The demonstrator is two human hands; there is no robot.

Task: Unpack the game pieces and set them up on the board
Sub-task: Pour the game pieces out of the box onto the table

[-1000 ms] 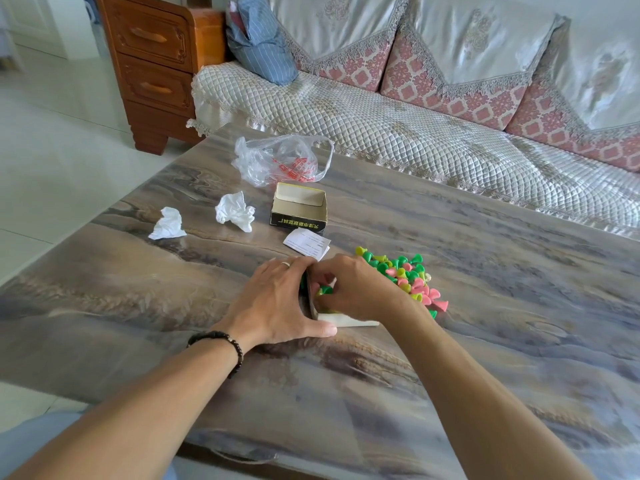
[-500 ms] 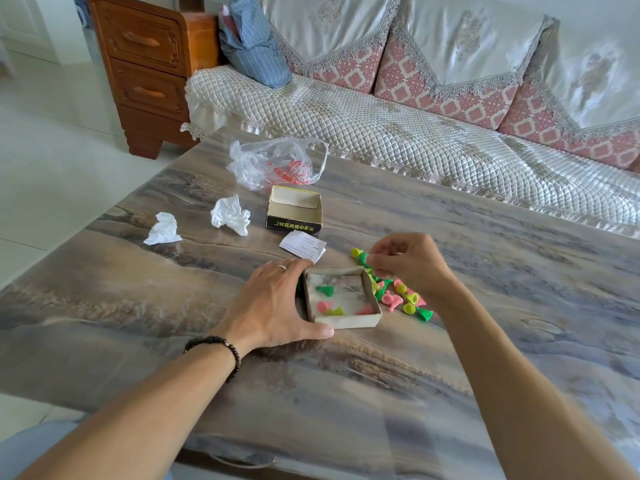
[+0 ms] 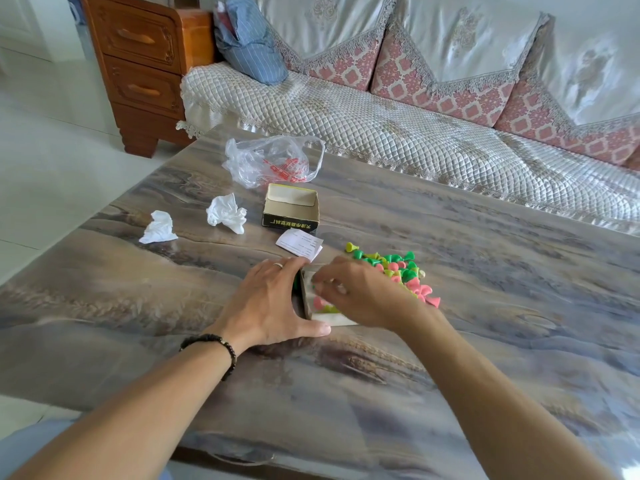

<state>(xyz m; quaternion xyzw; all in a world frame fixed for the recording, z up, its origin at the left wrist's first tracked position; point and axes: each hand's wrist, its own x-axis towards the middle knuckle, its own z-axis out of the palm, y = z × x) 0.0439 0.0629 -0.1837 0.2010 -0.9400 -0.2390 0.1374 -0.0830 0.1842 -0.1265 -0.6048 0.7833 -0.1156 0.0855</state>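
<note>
Since half a second ago the right hand (image 3: 360,296) has come back from the pile of game pieces (image 3: 401,271) to hover over the small box tray (image 3: 332,318), covering most of it. Its fingers (image 3: 322,284) are curled and blurred over the tray's far left corner; whether they pinch a piece I cannot tell. The left hand (image 3: 273,303) has stayed put, fingers straight against the tray's left wall and thumb along its near wall, bracing it on the bench (image 3: 485,323).

A few pink and green pieces show inside the tray. The loose pile lies just right of the tray, its long axis running from far left to near right, the cone-shaped pieces tipped every which way.

Farther off lie a folded paper slip (image 3: 300,244), an open empty box (image 3: 291,209), a plastic bag (image 3: 273,164) and two crumpled tissues (image 3: 227,213).
</note>
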